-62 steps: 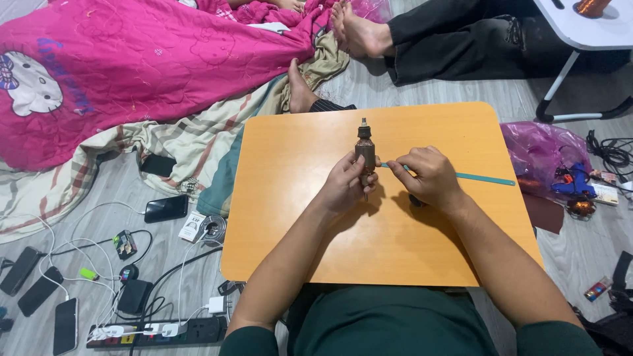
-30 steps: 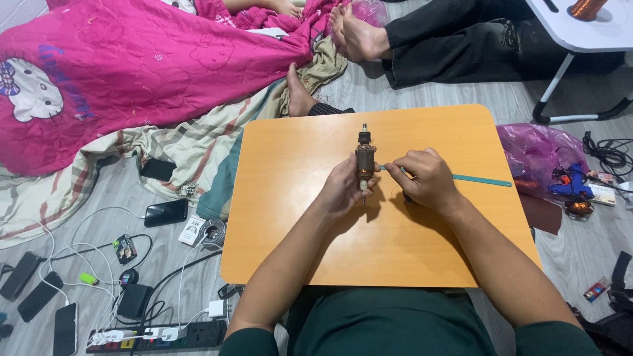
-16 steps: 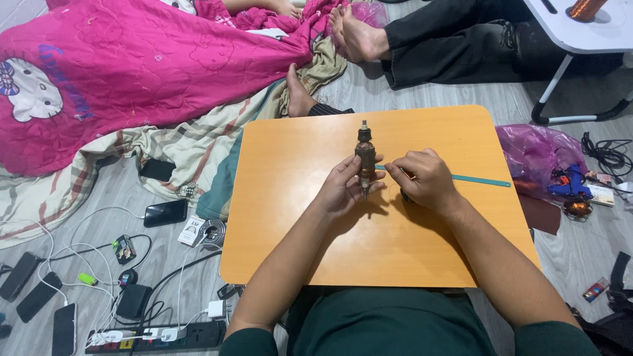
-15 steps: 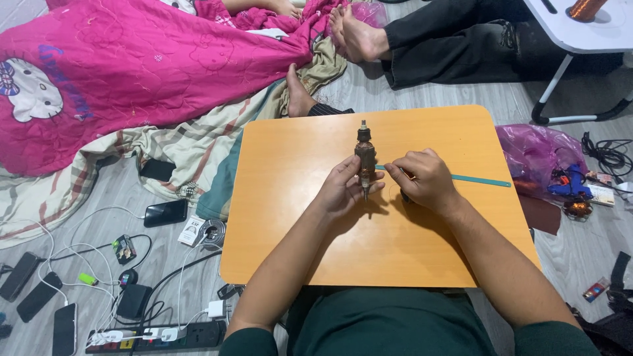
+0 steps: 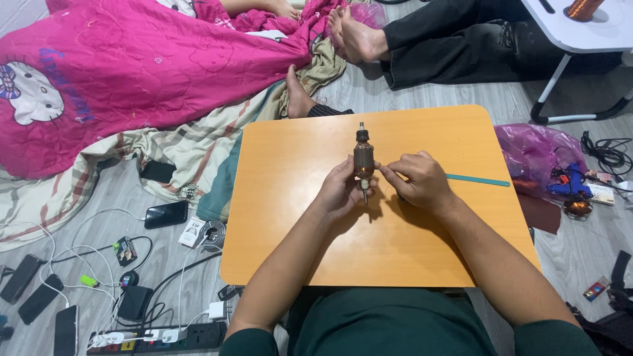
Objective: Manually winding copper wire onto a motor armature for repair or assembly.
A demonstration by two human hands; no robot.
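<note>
Orange wood is covering the low surface in front of the person, and both hands are working just above its middle. The left hand is holding a small motor armature upright, with its fingers clamped around the lower part of the dark brown body; the thin metal shaft is pointing down below the hand and another short shaft is standing out on top. The right hand is coming from the other side, and its fingers are pinched together just beside the armature, touching its side. What they are pinching is too small to tell. A thin teal strip is lying flat on the surface behind the right hand. On the floor to the left, a pink blanket, several phones and a black power strip are lying among white cables. Another person's bare feet are resting beyond the surface.
</note>
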